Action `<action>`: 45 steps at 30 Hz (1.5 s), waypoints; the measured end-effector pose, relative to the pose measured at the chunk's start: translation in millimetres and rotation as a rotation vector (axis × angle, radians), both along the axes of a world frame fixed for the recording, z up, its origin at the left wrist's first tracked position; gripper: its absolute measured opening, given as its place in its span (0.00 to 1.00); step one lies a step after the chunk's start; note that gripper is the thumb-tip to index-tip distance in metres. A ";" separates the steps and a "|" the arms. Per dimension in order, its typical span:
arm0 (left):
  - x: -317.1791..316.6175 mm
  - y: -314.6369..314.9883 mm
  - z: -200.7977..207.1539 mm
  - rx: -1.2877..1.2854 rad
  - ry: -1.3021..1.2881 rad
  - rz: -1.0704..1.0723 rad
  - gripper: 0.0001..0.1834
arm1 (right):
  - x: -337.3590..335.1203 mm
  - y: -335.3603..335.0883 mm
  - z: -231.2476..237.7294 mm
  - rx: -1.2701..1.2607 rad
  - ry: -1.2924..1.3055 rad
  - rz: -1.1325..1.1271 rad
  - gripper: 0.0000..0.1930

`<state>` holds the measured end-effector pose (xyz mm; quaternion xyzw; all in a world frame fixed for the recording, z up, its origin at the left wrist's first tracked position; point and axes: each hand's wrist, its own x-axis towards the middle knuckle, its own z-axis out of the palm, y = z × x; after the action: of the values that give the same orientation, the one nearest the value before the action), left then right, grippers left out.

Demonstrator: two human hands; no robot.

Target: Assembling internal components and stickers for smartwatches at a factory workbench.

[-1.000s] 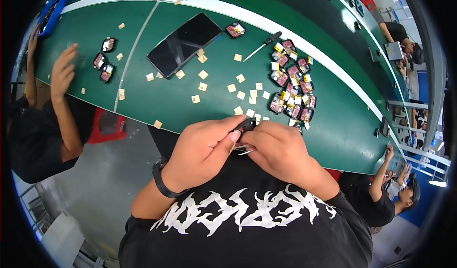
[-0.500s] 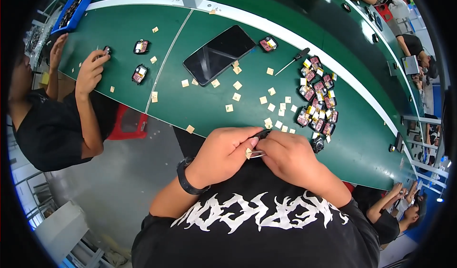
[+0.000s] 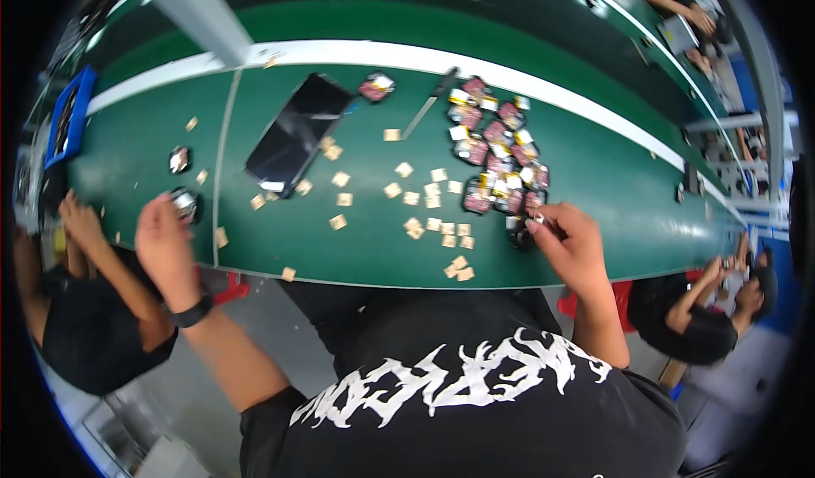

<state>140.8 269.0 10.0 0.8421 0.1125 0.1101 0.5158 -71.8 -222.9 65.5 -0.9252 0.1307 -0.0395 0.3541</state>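
My left hand (image 3: 165, 244) is stretched out over the left part of the green table, smeared by motion. Its fingertips are beside a small black device (image 3: 184, 205); whether they grip it cannot be made out. At the lower end of a cluster of open devices (image 3: 501, 151), with pinkish boards and white and yellow parts, is my right hand (image 3: 573, 239). Thumb and forefinger are pinched together there, a small pale bit showing at the tips. They are close to a dark round-cornered device (image 3: 519, 233) and partly cover it.
Several small beige squares (image 3: 411, 198) lie scattered mid-table. Behind them are a large black phone (image 3: 297, 134), a screwdriver (image 3: 431, 103) and a single device (image 3: 376, 87). A blue bin (image 3: 72, 117) stands far left. A co-worker's hands (image 3: 81, 223) are near my left hand.
My hands were together at the table's front edge around a black device and tweezers with a beige square. They have parted, left hand leftward, right hand to the cluster. The view has turned.
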 end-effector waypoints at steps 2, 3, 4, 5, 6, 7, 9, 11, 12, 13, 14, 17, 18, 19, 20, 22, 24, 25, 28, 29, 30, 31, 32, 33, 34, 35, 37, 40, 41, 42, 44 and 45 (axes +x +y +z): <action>33.3 22.5 -1.2 0.169 0.006 0.030 0.16 | -15.5 -19.0 -6.1 -0.009 0.033 -0.119 0.09; 42.2 35.3 6.6 0.277 0.002 0.033 0.17 | -20.5 -27.3 -7.0 0.013 0.056 -0.177 0.10; 55.3 46.3 2.6 0.283 0.078 -0.011 0.17 | -27.8 -34.7 -9.8 0.003 0.079 -0.199 0.15; 71.3 61.0 -1.4 0.293 0.152 -0.053 0.17 | -34.1 -37.9 -10.5 0.000 0.074 -0.231 0.15; 86.3 87.8 -26.3 0.279 0.062 -0.109 0.20 | -37.6 -38.0 -12.1 0.057 0.101 -0.235 0.18; 91.3 81.7 -28.6 0.277 0.056 -0.142 0.20 | -41.9 -37.5 -14.0 0.111 0.130 -0.252 0.21; 91.3 59.8 -17.0 0.670 0.055 -0.079 0.23 | -44.9 -32.9 -14.3 0.083 0.136 -0.233 0.26; 80.0 40.4 -0.7 0.779 0.059 -0.018 0.26 | -41.4 -21.0 -14.5 0.121 0.150 -0.213 0.28; 74.8 39.6 3.2 0.761 0.041 0.037 0.25 | -39.9 -17.4 -15.8 0.056 0.225 -0.196 0.31; 68.8 43.0 6.7 0.744 0.024 0.096 0.24 | -39.0 -11.2 -17.5 0.061 0.224 -0.194 0.31; 64.0 66.5 -3.5 0.482 -0.029 0.024 0.21 | -36.7 -4.9 -19.1 -0.013 0.202 -0.163 0.32; 19.5 -12.2 11.8 -0.156 0.008 -0.156 0.18 | -36.4 3.4 -26.6 -0.143 0.198 -0.139 0.33; 5.1 -32.4 16.1 -0.304 0.006 -0.204 0.17 | -37.6 2.9 -28.6 -0.176 0.189 -0.134 0.31; -8.4 -51.0 17.0 -0.450 0.001 -0.253 0.16 | -38.4 1.9 -31.5 -0.208 0.179 -0.129 0.29; -21.6 -68.0 19.4 -0.476 0.028 -0.276 0.16 | -38.8 1.0 -32.5 -0.237 0.172 -0.101 0.27; -46.4 -98.3 24.7 -0.515 0.086 -0.291 0.16 | -38.7 -0.2 -35.6 -0.235 0.139 -0.062 0.26; -63.4 -123.2 24.5 -0.550 0.164 -0.264 0.16 | -36.4 -1.0 -36.0 -0.263 0.099 -0.043 0.25; -68.7 -133.3 23.7 -0.560 0.178 -0.265 0.17 | -34.7 -1.6 -35.9 -0.256 0.096 -0.030 0.25; -78.1 -156.3 25.7 -0.535 0.179 -0.307 0.17 | -38.0 -4.4 -35.4 -0.139 0.100 -0.093 0.23; -77.4 -160.1 24.4 -0.518 0.174 -0.370 0.18 | -38.1 -6.1 -34.7 -0.133 0.098 -0.089 0.23; -77.3 -162.8 23.4 -0.502 0.168 -0.434 0.18 | -38.2 -8.4 -31.8 -0.086 0.128 -0.076 0.23; -77.6 -164.5 23.1 -0.496 0.163 -0.433 0.18 | -38.7 -10.7 -29.8 -0.040 0.155 -0.063 0.22; -76.0 -166.4 22.6 -0.469 0.142 -0.482 0.18 | -40.0 -12.0 -29.1 -0.037 0.147 -0.064 0.22; -74.3 -168.5 22.0 -0.441 0.119 -0.531 0.19 | -42.9 -12.5 -28.4 0.057 0.157 -0.074 0.21; -73.7 -170.1 20.7 -0.461 0.110 -0.531 0.17 | -45.0 -12.5 -27.5 0.152 0.166 -0.082 0.21; -73.1 -170.2 21.3 -0.458 0.100 -0.537 0.17 | -47.1 -13.6 -26.5 0.153 0.155 -0.085 0.21; -69.9 -170.2 24.8 -0.393 0.136 -0.581 0.15 | -49.5 -15.7 -24.0 0.363 0.200 -0.045 0.20; -68.1 -182.0 25.7 -0.371 0.122 -0.549 0.10 | -49.4 -13.2 -13.5 0.494 0.245 -0.043 0.17; -66.1 -183.4 24.3 -0.372 0.103 -0.581 0.09 | -48.4 -12.2 -11.4 0.570 0.288 -0.043 0.17; -64.9 -186.1 24.4 -0.372 0.096 -0.582 0.09 | -47.5 -10.2 -10.1 0.567 0.244 -0.027 0.16; -63.9 -193.8 24.1 -0.215 0.032 -0.624 0.09 | -48.1 -10.9 -11.7 0.575 0.254 -0.011 0.16; -63.2 -197.4 23.2 -0.215 0.029 -0.621 0.09 | -48.2 -11.2 -12.9 0.584 0.271 0.002 0.16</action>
<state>77.6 71.5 33.2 0.7782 -0.1315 -0.0772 0.6092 -120.0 -234.1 52.6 -0.7814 0.1813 0.1236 0.5842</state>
